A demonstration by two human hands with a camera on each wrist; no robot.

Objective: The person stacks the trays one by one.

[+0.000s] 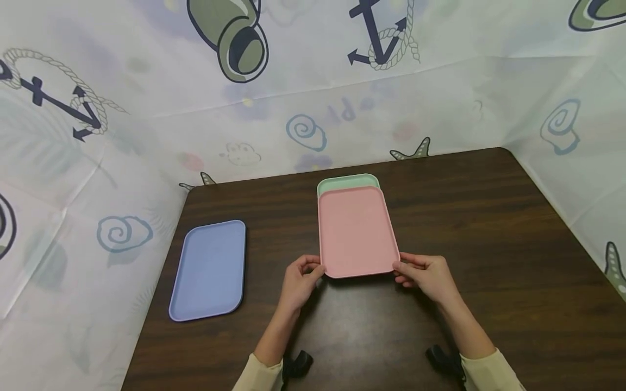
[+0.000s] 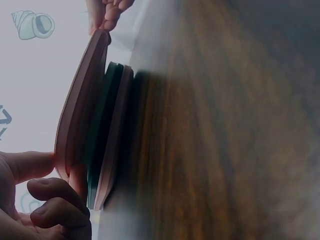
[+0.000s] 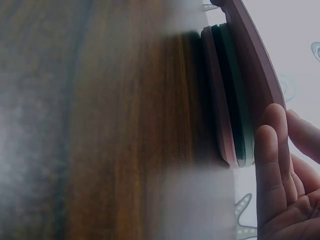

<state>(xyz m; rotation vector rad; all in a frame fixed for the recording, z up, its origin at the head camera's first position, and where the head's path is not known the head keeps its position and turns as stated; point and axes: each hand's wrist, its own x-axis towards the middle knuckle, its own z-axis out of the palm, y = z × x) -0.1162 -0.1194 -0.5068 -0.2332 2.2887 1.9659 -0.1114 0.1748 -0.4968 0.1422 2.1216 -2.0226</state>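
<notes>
The left hand (image 1: 299, 279) pinches the near left corner of a pink tray (image 1: 359, 233) between thumb and fingers, and the right hand (image 1: 427, 274) pinches the near right corner the same way, so the hands are closed only as far as the thin rim between them. Both wrist views show this tray raised over a green tray (image 1: 348, 182), with a gap between the two; seen from the head, a strip of the green one shows past the far edge. Under the green tray lies a second pinkish tray (image 3: 223, 125), resting on the dark wood-grain desk (image 1: 489, 217). Well apart to the left, a blue tray (image 1: 209, 271) lies flat. Pale cloth (image 1: 171, 92) printed with anchors and shells surrounds the far edge and sides.
</notes>
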